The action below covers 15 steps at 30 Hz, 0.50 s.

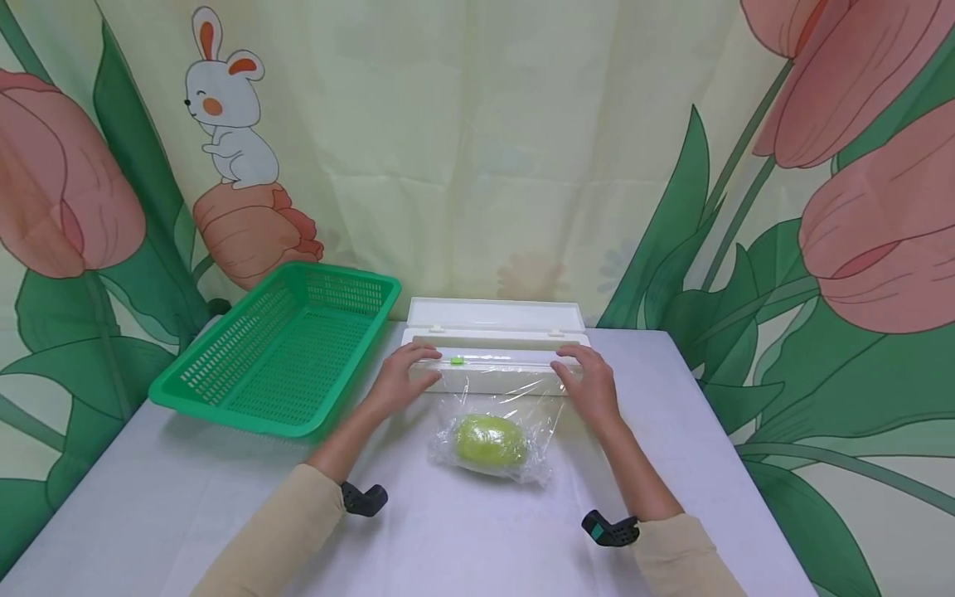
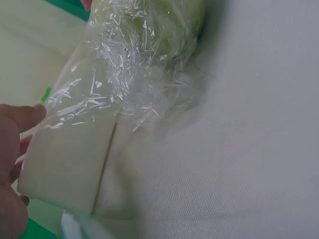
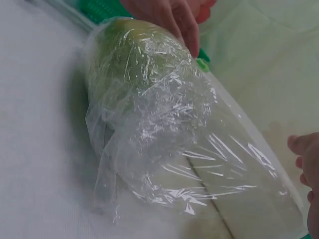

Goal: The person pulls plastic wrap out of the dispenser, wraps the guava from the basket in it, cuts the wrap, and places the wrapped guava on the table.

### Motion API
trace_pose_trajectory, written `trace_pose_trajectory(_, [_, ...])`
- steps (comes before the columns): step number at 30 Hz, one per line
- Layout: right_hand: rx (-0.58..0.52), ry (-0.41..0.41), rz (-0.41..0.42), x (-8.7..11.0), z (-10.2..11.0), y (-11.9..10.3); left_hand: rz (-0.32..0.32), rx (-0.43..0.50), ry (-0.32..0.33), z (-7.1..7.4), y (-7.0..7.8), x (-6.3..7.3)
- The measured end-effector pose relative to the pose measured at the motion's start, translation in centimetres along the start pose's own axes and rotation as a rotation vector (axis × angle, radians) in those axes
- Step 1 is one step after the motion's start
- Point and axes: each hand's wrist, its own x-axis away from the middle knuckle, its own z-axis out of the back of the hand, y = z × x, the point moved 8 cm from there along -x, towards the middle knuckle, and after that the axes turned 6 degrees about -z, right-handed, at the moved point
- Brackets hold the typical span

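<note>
A light-green oval fruit (image 1: 490,441) lies on the table inside crinkled clear plastic wrap (image 3: 149,134). The wrap stretches back from it to a white film dispenser box (image 1: 492,381), whose lid (image 1: 495,315) stands raised behind. A small green slider (image 1: 458,361) sits on the box's cutter rail. My left hand (image 1: 403,380) is at the left end of the box, thumb tip right at the film's edge in the left wrist view. Spread fingers show on my right hand (image 1: 592,388) at the box's right end; in the right wrist view its fingertips are apart from the box edge.
To the left a green plastic basket (image 1: 328,423) stands on the white-covered table (image 1: 477,547). Behind the table hangs a curtain (image 1: 477,166) printed with tulips and a rabbit. Each wrist wears a black camera mount.
</note>
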Motion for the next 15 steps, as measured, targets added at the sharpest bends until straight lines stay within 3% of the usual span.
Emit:
trace_pose_trajectory(4, [-0.003, -0.023, 0.027, -0.1, -1.0, -1.4, 0.017, -0.024, 0.006, -0.2, -0.1, -0.1])
trace_pose_trajectory(15, [-0.095, -0.189, 0.073, -0.4, -4.7, -4.0, 0.037, -0.054, 0.050, -0.3, -0.2, -0.3])
